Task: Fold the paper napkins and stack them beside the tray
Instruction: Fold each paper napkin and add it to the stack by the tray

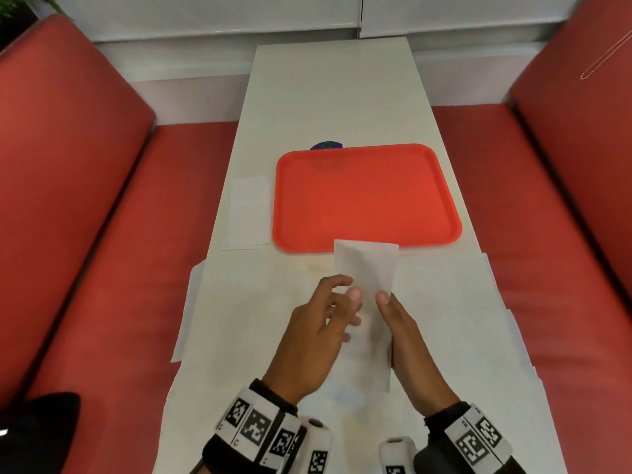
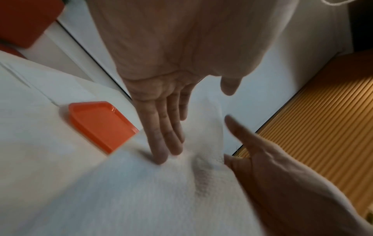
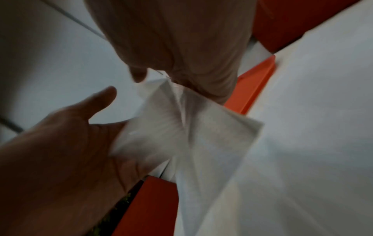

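I hold a white paper napkin (image 1: pixel 367 265) above the table, just in front of the orange tray (image 1: pixel 367 196). My right hand (image 1: pixel 407 336) pinches its right edge, thumb on top and fingers hidden behind the paper. My left hand (image 1: pixel 321 330) touches its left side. In the left wrist view the left hand (image 2: pixel 161 127) presses straight fingers against the napkin (image 2: pixel 161 191), its thumb apart from the paper. In the right wrist view the napkin (image 3: pixel 191 135) hangs from my right hand (image 3: pixel 181 55) and lies across the open left hand (image 3: pixel 70 135). Folded napkins (image 1: pixel 249 212) lie left of the tray.
Several unfolded napkins (image 1: pixel 239 319) cover the near part of the narrow white table (image 1: pixel 335 90), hanging over both side edges. Red booth benches (image 1: pixel 85 234) flank the table. A small purple item (image 1: pixel 326 145) shows behind the tray. A black object (image 1: pixel 37 429) sits at the lower left.
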A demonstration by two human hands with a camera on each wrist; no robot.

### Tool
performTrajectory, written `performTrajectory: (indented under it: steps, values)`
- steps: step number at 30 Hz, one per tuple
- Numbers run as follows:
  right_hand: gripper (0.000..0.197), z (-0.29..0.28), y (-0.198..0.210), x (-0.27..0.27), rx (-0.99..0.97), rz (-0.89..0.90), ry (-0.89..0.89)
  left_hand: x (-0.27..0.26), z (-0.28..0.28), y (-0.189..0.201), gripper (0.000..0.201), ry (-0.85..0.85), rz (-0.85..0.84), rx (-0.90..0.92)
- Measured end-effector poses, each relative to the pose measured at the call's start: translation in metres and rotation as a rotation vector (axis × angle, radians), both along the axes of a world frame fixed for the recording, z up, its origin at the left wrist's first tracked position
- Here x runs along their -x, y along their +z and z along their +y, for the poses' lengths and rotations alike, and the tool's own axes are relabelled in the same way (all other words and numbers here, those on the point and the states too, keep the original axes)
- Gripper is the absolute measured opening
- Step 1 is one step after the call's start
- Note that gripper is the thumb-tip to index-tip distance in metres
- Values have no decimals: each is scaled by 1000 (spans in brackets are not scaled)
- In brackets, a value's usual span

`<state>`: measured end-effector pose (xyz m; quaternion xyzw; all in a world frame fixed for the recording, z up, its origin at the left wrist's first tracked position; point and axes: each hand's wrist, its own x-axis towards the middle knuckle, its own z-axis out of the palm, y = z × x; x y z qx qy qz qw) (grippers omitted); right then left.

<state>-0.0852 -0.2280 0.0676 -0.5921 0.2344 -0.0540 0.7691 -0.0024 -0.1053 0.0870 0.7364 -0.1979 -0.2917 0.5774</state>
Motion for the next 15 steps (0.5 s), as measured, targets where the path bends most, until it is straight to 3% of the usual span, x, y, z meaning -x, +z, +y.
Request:
performTrajectory:
  steps: [2,6,10,12,15]
  values:
    - [34,-2,0,-2,54,15,-22,1,0,-1,34,5,-73,18]
    - [25,-9,-7,-8,125,84,-109,-12,8,-14,16,255,-281,-76]
    - [25,-11,-4,-23,1,81,-109,-26,15,-21,10,165,-139,-159]
    - [25,-8,-3,-35,13,71,-85,-38,17,-27,25,135,-69,-100]
    - [20,-4,-6,-49,57,80,-66,-75,25,-38,40,254,-66,-88]
